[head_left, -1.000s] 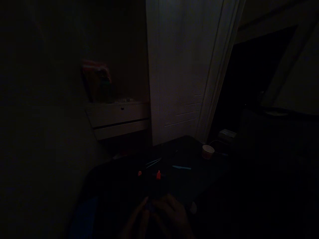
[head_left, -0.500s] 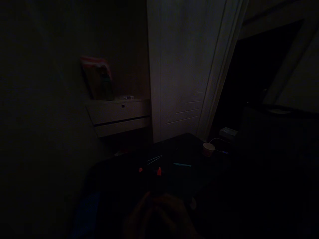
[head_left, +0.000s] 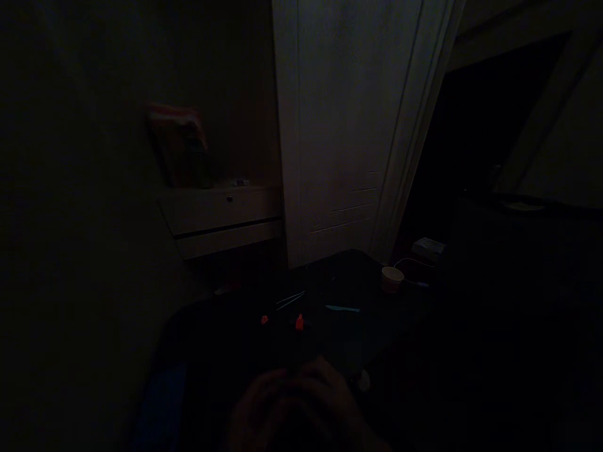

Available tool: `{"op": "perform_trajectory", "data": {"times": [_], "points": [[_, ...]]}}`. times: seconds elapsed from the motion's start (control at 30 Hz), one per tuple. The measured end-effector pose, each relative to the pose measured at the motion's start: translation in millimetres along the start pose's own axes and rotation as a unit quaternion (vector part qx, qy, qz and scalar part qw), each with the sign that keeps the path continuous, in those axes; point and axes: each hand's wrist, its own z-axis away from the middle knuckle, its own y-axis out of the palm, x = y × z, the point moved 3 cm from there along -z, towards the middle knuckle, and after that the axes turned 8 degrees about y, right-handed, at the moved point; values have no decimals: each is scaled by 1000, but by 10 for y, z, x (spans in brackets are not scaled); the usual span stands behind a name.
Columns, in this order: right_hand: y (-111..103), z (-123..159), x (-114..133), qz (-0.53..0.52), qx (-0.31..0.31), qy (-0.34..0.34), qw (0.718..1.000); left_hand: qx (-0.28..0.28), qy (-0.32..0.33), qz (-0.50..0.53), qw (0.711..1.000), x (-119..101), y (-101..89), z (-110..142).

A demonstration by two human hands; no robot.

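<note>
The scene is very dark. My left hand (head_left: 257,402) and my right hand (head_left: 327,398) are close together over the near part of a dark table (head_left: 358,342). Both have curled fingers, with the fingertips nearly meeting. Whatever lies between them is lost in shadow. Beyond the hands sit a bright orange-red piece (head_left: 299,323) with a narrow top and a smaller orange-red piece (head_left: 264,319) to its left. Farther back lie pale tweezers (head_left: 289,301). A teal knife-shaped tool (head_left: 343,309) rests to their right.
A paper cup (head_left: 392,280) stands at the table's right side, with a thin white cable (head_left: 414,259) behind it. A bluish flat thing (head_left: 160,402) is at lower left. A small pale round object (head_left: 362,380) is right of my hands. Drawers (head_left: 221,213) and a white panel (head_left: 339,125) stand behind.
My hands have shifted slightly, the right fingers rising and the left knuckles spreading out to the left. The view has moved a little and darkened. The things on the table stay put.
</note>
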Motion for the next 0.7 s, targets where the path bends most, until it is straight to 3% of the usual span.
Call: {"op": "perform_trajectory", "data": {"times": [0.1,0.2,0.4,0.7], "points": [[-53,-6,29,14,3,-54,998,19,-4,-37,999,-9,7,-13],[-117,-48,42,38,-10,-71,997,2,7,-81,997,-16,90,-26],[-169,-183,-41,36,2,-36,999,-14,48,-156,987,-35,283,-130],[-177,-221,-46,-21,-36,65,997,-28,56,-123,990,-164,237,-290]]}}
